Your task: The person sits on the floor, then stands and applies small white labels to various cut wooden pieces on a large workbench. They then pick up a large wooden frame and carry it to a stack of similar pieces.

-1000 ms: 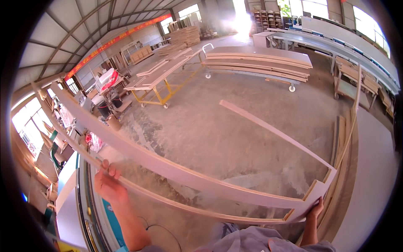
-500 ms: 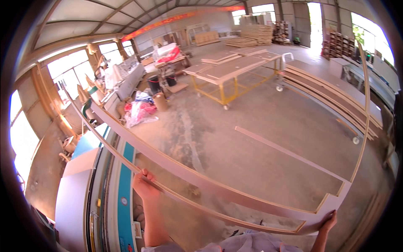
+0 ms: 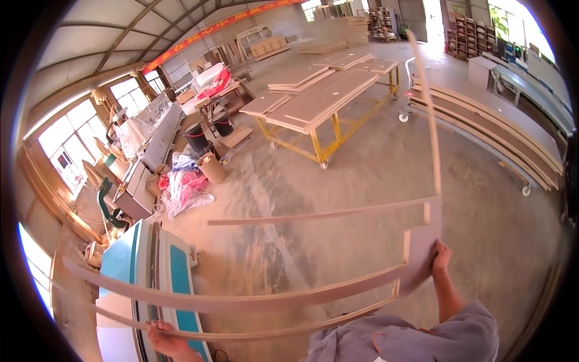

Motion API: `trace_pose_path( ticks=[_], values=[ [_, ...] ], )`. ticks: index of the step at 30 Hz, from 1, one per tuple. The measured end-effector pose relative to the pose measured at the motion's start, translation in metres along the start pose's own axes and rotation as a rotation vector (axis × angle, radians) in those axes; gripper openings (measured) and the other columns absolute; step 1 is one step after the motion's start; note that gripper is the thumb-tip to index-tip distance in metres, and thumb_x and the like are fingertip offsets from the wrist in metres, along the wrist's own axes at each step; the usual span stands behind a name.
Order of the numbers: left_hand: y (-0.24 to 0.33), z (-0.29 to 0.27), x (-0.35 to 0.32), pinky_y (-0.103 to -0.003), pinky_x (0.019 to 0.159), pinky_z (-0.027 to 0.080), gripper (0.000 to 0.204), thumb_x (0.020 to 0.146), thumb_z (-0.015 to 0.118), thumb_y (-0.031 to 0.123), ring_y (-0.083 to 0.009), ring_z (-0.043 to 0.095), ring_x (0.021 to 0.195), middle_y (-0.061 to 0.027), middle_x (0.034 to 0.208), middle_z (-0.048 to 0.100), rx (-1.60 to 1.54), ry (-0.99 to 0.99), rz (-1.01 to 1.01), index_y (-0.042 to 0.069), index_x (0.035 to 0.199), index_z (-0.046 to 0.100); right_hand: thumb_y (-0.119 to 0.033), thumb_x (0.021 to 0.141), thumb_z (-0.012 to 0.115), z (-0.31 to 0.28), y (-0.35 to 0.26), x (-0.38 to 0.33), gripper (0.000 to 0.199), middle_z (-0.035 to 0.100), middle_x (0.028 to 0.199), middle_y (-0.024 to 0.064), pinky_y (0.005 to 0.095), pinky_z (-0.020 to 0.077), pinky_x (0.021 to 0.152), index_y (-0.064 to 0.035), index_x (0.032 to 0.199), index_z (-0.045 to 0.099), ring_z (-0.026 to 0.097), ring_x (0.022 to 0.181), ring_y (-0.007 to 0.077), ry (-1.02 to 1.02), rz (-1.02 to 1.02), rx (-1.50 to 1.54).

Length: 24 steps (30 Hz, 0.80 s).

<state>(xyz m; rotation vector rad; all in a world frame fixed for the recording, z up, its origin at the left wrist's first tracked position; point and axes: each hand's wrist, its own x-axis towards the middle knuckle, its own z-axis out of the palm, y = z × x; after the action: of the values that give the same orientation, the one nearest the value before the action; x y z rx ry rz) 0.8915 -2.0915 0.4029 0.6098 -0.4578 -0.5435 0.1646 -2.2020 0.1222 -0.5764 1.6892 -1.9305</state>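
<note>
A large cut-out board (image 3: 425, 238), pale brown with light raw edges, hangs level in front of me above the floor. Long strips run from it to the left, and one long thin strip (image 3: 433, 133) stretches away from me. My left hand (image 3: 166, 339) is closed around the nearest narrow strip (image 3: 259, 333), at lower left. Beside that lies a wider strip (image 3: 271, 303), part of the same piece. On the right, my right hand (image 3: 442, 258) grips the outer edge of the board's broad end. The far left ends of the strips are blurred.
A blue-and-white machine (image 3: 123, 256) stands close on the left, under the strips. Ahead is a yellow wheeled table (image 3: 329, 145) with panels. A trolley (image 3: 467, 136) of stacked boards stands at right. Plastic bags (image 3: 184, 187) and black buckets (image 3: 196, 137) sit at left.
The board has turned anticlockwise, its long strips swinging nearer to me on the left. My left hand came nearer and leftward; my right hand moved forward. Both kept hold. The view shifted too.
</note>
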Motion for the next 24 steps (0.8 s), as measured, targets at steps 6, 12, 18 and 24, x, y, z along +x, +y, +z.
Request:
trace_pose_path(
  ticks=[6, 12, 18, 24],
  values=[
    [-0.067, -0.031, 0.154, -0.036, 0.072, 0.049, 0.022, 0.085, 0.056, 0.017, -0.0238, 0.059, 0.083, -0.0102, 0.093, 0.062, 1.122, 0.015, 0.63, 0.004, 0.103, 0.061, -0.027, 0.081, 0.06, 0.265, 0.032, 0.028, 0.025, 0.05, 0.068, -0.0036, 0.0259, 0.0358, 0.062, -0.0041, 0.07, 0.058, 0.043, 0.067, 0.0095, -0.141, 0.152, 0.074],
    [-0.147, 0.048, 0.321, -0.029, 0.072, 0.051, 0.023, 0.088, 0.049, 0.014, -0.0197, 0.055, 0.08, -0.011, 0.086, 0.054, 0.114, 0.208, 0.341, -0.002, 0.104, 0.05, -0.027, 0.082, 0.06, 0.497, 0.043, 0.053, 0.025, 0.054, 0.078, -0.0006, 0.0271, 0.0383, 0.071, -0.0022, 0.077, 0.061, 0.046, 0.075, 0.0116, -0.057, 0.138, 0.005],
    [-0.236, 0.091, 0.461, -0.023, 0.064, 0.048, 0.032, 0.084, 0.055, 0.021, -0.0185, 0.05, 0.073, -0.0102, 0.082, 0.045, -0.168, 0.174, 0.225, -0.004, 0.1, 0.043, -0.027, 0.084, 0.059, 0.687, 0.051, 0.105, 0.029, 0.057, 0.086, 0.0027, 0.0287, 0.0389, 0.076, 0.0009, 0.086, 0.063, 0.049, 0.082, 0.0137, -0.182, 0.165, 0.035],
    [-0.344, 0.085, 0.623, -0.022, 0.059, 0.049, 0.033, 0.087, 0.055, 0.025, -0.0155, 0.049, 0.068, -0.0088, 0.082, 0.045, -0.095, 0.101, 0.181, -0.002, 0.101, 0.044, -0.032, 0.084, 0.06, 0.897, 0.109, 0.182, 0.032, 0.056, 0.092, 0.004, 0.0284, 0.0382, 0.084, -0.0007, 0.09, 0.059, 0.049, 0.089, 0.0149, -0.31, 0.207, 0.091]
  ],
)
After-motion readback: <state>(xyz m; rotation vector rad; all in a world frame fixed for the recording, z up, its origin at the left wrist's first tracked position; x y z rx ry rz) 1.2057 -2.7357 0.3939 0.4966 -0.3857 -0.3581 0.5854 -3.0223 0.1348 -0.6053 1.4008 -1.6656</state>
